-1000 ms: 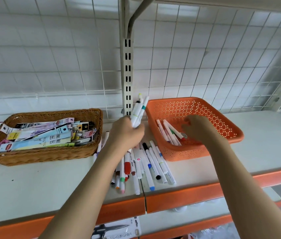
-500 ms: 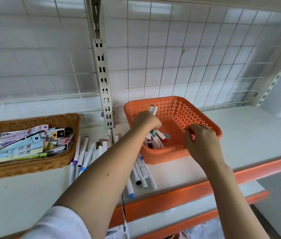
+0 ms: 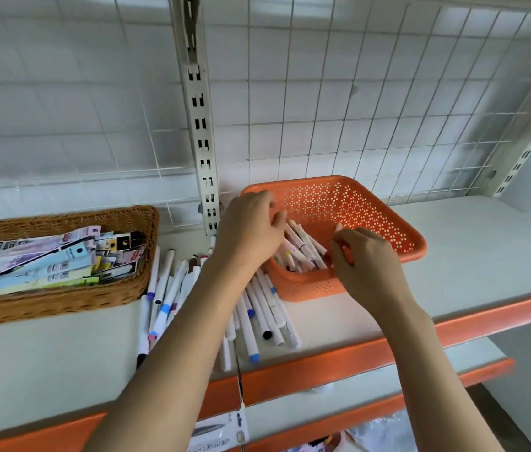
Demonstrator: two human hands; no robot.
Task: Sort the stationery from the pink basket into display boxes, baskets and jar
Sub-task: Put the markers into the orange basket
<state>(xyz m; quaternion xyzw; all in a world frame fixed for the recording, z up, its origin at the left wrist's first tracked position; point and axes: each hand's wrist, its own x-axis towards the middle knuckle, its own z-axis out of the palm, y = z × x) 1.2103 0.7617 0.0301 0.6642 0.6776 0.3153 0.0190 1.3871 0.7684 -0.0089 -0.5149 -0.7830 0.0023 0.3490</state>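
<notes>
Over orange basket [image 3: 384,220] | left hand [image 3: 251,226], right hand [image 3: 363,256] | on markers [image 3: 300,246]

Both bare forearms reach forward and up from the lower edge, converging. Left hand [image 3: 251,230] back-up, knuckles raised, fingers curled downward, thumb tip toward the right; what it holds cannot be told. Right hand [image 3: 365,256] lower and nearer, back-up, fingers bent, thumb and forefinger drawn together in a pinch

Left hand [image 3: 251,230] lowered its markers [image 3: 300,249] into orange basket [image 3: 371,216], right hand [image 3: 362,256] now at basket's near wall
</notes>
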